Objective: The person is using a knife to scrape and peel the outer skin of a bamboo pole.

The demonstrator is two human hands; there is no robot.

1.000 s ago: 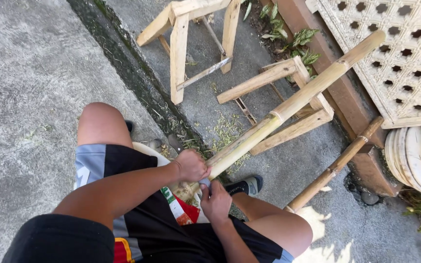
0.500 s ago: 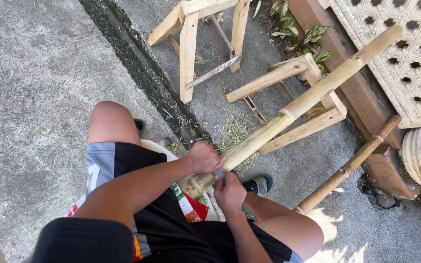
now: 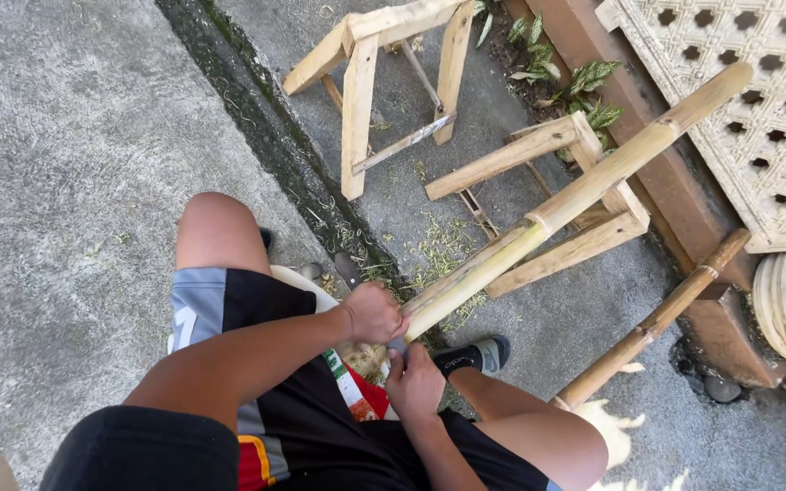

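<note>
Your left hand (image 3: 373, 314) is clenched over the near end of the bamboo pole (image 3: 575, 186), fingers wrapped over the top of it, holding that end low at your lap. Your right hand (image 3: 416, 386) sits just below and beside the left, fingers curled around something small and dark at the pole's end face; likely a blade or its handle, but it's mostly hidden, so I can't tell which. The pole runs away from you diagonally up-right, resting across the wooden trestle (image 3: 584, 218), far end up near the lattice screen (image 3: 757, 118). Progress, judging by surface only: the near stretch from your hands up to the first node looks pale and greenish, as if skinned or shaved; beyond the node it's tan and untouched. Green shavings (image 3: 443, 250) lie on the concrete under the worked section, near the gutter (image 3: 266, 136). So roughly the near third looks worked, and the rest of the length is left. I can't tell whether the underside of the near stretch is done. A second bamboo pole (image 3: 652, 323) leans at the right, darker, no sign of work on it. A second trestle (image 3: 384, 64) stands farther off, nothing on it. The pole's end lies between your two hands, touching both.
</note>
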